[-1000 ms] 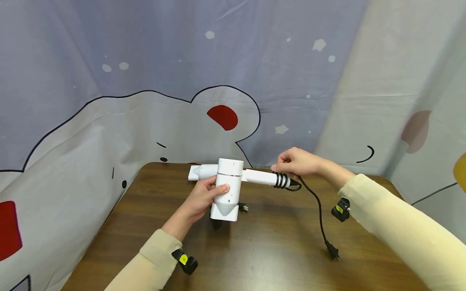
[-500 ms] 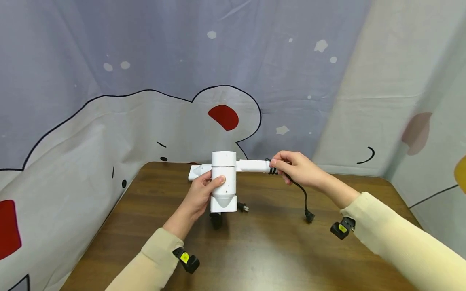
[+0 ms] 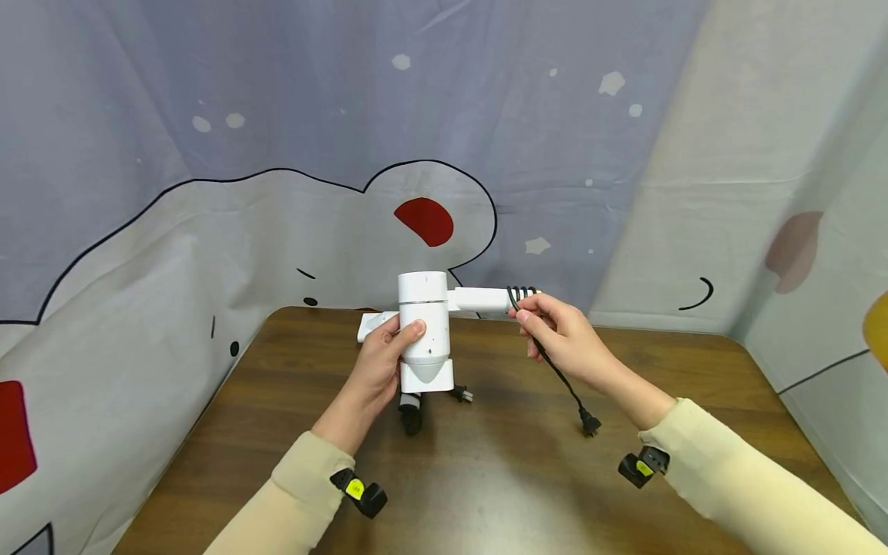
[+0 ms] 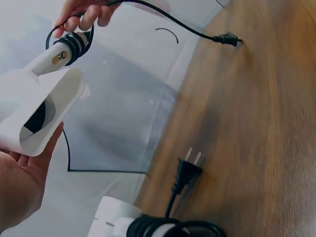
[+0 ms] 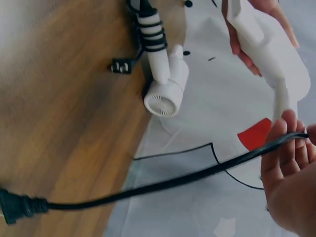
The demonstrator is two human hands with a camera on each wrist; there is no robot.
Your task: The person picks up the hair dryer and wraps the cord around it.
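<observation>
My left hand grips the barrel of a white hair dryer, held up above the table with its handle pointing right. Black cord is coiled around the handle's far end, seen as stacked loops in the left wrist view. Beside that end, my right hand pinches the cord between thumb and fingers. The cord's free length hangs down to a black plug, just over the tabletop. Part of the handle tip is hidden behind the right fingers.
A second white hair dryer lies on the brown wooden table, its cord wound around its handle and its plug sticking out. The held dryer partly covers it in the head view. A patterned curtain hangs behind the table.
The held hair dryer has risen slightly and shifted left. My right hand has swept the cord around the handle, down to its near side. The hanging cord end is shorter.
</observation>
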